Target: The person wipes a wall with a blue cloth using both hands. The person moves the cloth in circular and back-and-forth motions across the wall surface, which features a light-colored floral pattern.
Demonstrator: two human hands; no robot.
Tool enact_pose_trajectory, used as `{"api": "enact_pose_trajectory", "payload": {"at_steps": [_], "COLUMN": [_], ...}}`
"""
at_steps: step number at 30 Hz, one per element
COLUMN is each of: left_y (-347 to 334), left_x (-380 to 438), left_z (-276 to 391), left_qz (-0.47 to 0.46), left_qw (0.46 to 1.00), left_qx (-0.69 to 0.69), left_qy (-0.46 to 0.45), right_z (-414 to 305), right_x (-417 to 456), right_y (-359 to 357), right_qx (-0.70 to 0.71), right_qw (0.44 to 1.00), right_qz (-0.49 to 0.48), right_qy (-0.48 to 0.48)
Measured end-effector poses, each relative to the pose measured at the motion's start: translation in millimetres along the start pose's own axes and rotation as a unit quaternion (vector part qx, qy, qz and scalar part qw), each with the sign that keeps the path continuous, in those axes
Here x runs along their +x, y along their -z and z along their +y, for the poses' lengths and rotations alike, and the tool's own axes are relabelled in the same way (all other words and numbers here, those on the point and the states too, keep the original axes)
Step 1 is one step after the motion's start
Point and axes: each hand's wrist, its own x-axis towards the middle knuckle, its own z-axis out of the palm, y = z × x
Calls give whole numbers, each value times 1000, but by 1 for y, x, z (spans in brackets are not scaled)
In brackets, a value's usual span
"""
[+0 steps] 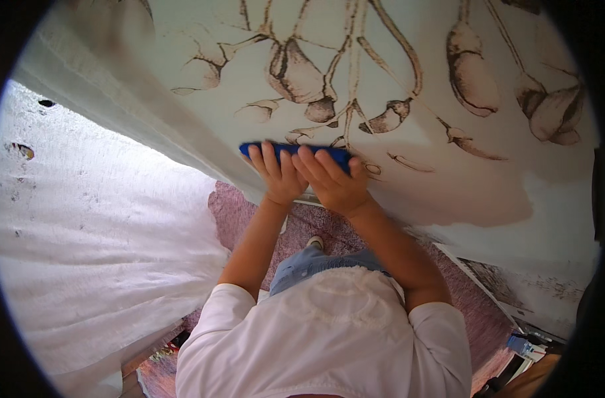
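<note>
Before me spreads a large pale surface [461, 174] with a brown and pinkish drawing of branches and pods. A flat, elongated blue thing [297, 149], perhaps a cloth or pad, lies against its lower part. My left hand [282, 174] rests with extended fingers on the blue thing's left part. My right hand [334, 181] presses on its right part, close beside the left hand. The fingers cover much of the blue thing, so its exact kind cannot be told.
White fabric [108, 239] with small dark spots hangs in folds at the left. Below is a reddish-purple carpet [242, 219]. At lower right stands a framed picture [501, 283], with a blue and clear object [521, 344] near its corner.
</note>
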Motion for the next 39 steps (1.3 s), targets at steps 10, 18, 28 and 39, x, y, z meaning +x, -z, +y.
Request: {"api": "enact_pose_trajectory", "payload": {"at_steps": [10, 18, 28, 39], "left_y": [2, -12, -4, -18], "left_x": [86, -13, 115, 7], "left_z": [42, 74, 125, 120], "left_qz": [38, -119, -53, -111], "left_qw": [998, 986, 989, 980], "left_qx": [-34, -26, -17, -79], "left_qy": [-44, -113, -138, -148], "right_z": [48, 52, 104, 72], "right_x": [32, -71, -3, -106], "right_y": [43, 41, 87, 55], "right_qx": [-43, -13, -96, -83], "right_qw": [996, 996, 975, 984], "right_qz": [50, 1, 106, -4], "right_qy": [-61, -84, -167, -159]}}
